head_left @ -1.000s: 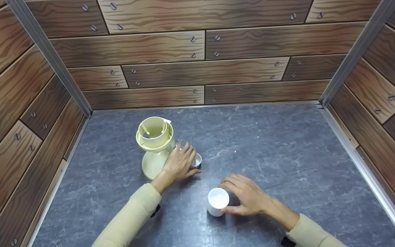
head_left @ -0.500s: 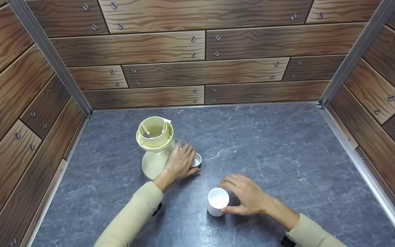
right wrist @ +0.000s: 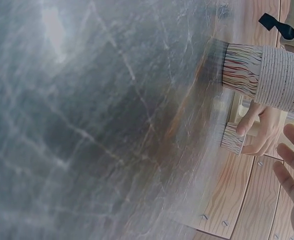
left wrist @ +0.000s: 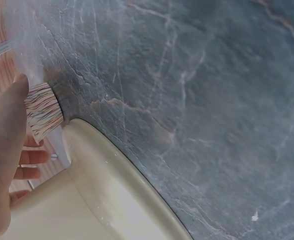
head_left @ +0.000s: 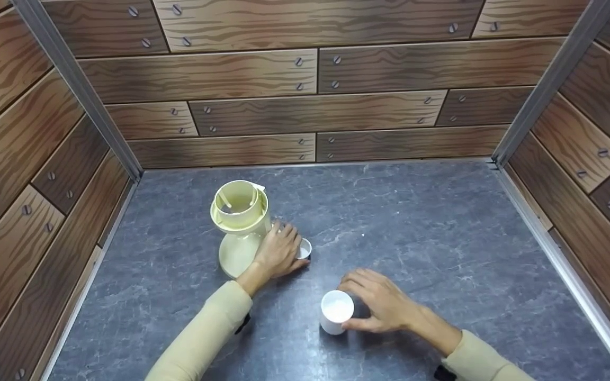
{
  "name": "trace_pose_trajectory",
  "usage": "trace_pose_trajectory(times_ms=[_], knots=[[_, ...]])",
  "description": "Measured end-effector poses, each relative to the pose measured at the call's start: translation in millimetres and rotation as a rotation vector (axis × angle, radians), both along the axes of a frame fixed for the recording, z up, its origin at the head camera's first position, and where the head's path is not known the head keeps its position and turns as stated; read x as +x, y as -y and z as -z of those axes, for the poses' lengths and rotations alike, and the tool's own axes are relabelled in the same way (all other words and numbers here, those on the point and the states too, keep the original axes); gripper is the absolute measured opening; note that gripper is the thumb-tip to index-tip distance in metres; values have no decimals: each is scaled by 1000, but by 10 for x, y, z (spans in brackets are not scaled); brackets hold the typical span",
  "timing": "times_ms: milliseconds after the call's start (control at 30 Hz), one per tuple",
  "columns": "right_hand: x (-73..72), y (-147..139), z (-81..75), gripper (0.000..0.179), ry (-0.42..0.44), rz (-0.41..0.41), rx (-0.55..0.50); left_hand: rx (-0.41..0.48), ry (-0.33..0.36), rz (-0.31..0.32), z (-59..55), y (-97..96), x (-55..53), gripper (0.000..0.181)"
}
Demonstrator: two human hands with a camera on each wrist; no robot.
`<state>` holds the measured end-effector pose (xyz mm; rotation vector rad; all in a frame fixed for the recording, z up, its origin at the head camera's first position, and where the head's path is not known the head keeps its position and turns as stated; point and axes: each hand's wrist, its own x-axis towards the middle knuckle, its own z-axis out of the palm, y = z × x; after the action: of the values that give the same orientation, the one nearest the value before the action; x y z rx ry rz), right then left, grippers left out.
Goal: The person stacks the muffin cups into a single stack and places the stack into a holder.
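Note:
My left hand [head_left: 278,251] grips a small paper cup [head_left: 304,248], thumb on the near side and fingers reaching round behind. The left wrist view shows the cup's wavy coloured stripes [left wrist: 43,110], and the cup stands low by the floor surface. Just left of that hand rises a cream-yellow appliance [head_left: 239,254] with a round open top and a flared base. Nearer the body, my right hand [head_left: 379,301] holds an upright stack of paper cups [head_left: 337,312] between thumb and fingers. Several nested rims [right wrist: 282,80] show on the stack in the right wrist view.
Wood-print panels [head_left: 315,69] wall in the back and both sides. Metal corner posts [head_left: 554,79] and floor strips [head_left: 564,270] edge the dark marbled surface [head_left: 416,222]. A tiny white speck [head_left: 363,234] lies right of the left hand.
My left forearm has shifted slightly to the right, and the left fingers have drawn back a little at the cup. My right hand and its stack keep their place.

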<state>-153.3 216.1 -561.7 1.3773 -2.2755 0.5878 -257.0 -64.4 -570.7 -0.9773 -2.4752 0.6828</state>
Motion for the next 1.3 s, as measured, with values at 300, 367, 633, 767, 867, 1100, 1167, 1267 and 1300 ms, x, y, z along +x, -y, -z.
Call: trace_pose_trajectory(times_ms=[300, 367, 633, 767, 867, 1100, 1167, 1267, 1300], knots=[[-7, -3, 8, 56, -12, -8, -1, 13, -34, 30, 18, 6, 11, 71], [-9, -3, 8, 56, -10, -8, -1, 19, -28, 36, 23, 6, 12, 71], [1, -11, 14, 56, 18, -2, 0, 52, 21, 40, 53, 12, 47, 74], [-2, -11, 8, 56, 16, 2, -1, 72, 37, 50, 59, 16, 74, 74], [-5, -11, 6, 55, 24, 5, -1, 101, 44, 56, 58, 20, 86, 71], [5, -14, 2, 54, 51, 10, 9, 159, 63, 67, 22, 21, 132, 70], [6, -14, 3, 55, 49, 8, 12, 163, 75, 71, 6, 23, 153, 70], [4, -11, 7, 55, 37, 6, 10, 167, 101, 72, -16, 27, 183, 71], [2, -11, 10, 55, 32, 5, 7, 175, 112, 75, -24, 29, 195, 71]])
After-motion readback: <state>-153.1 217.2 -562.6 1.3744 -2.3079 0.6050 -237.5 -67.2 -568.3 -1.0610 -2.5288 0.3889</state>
